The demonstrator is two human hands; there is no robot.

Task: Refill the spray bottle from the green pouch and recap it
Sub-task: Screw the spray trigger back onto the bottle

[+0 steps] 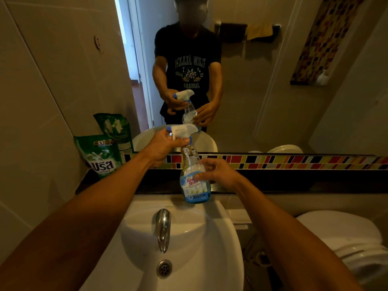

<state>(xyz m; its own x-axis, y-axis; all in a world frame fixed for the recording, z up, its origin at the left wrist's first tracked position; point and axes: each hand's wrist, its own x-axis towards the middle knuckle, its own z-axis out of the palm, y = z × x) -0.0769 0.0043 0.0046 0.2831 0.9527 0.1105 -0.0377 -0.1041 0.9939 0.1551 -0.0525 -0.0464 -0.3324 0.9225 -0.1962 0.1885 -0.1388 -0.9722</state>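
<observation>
Green pouch [100, 157] stands far left of the sink [220, 232], on the dark ledge [294, 181] against the wall tile, upright, leaning back a bit; its back shows in the mirror [262, 80]. No hand touches it.

Left hand [161, 147] above and behind the sink, grip closed around the white trigger head [183, 130] of the spray bottle [194, 181], thumb pressed at the blue collar just below the head. Left forearm runs in from the lower left corner, wrist bent slightly inward.

Spray bottle held in the air over the sink's back edge, a little tilted, base nearest the tap [163, 227] but clear of it. Head sits on the neck; cannot tell if it is screwed tight. Blue liquid only at the bottom, upper part clear.

Right hand [218, 172] right of the bottle, grip closed on the bottle's body at label height, fingers wrapped from the far side, thumb on the front. Right forearm comes in from the lower right.

Fingers behind the bottle partly hidden. Pouch's lower edge cut off by the left forearm. Toilet [346, 238] right of the sink, partly out of frame.
</observation>
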